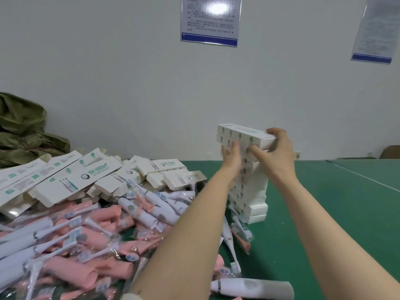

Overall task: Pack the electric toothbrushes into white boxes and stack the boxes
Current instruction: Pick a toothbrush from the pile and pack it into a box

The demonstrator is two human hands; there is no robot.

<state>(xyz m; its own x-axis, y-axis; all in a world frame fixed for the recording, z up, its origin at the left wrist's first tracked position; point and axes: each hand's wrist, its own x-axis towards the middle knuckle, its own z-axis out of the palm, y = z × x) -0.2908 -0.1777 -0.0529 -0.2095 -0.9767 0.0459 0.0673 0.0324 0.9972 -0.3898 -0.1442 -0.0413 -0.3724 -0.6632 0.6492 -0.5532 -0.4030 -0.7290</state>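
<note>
The stack of white boxes (253, 191) stood on the green table (335, 202), partly hidden behind our arms. Our right hand (275, 152) clamped thumb and fingers on the top box (244, 134). Our left hand (232, 158), blurred, pressed straight fingers on the stack. The toothbrushes (75, 245) lay left, cut off.

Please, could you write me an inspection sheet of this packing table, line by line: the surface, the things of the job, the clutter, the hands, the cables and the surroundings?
Surface: green table, a seam line on its right part.
Job's things: tall stack of white boxes, slightly uneven; top box held at its end; pile of pink and white toothbrushes at left; heap of unfilled boxes behind it.
Clutter: olive cloth bundle far left; loose toothbrushes at the stack's foot.
Hands: left hand flat against the stack's side, fingers straight; right hand grips the top box's end.
Cables: nothing seen.
Surroundings: pale wall, two posters.
</note>
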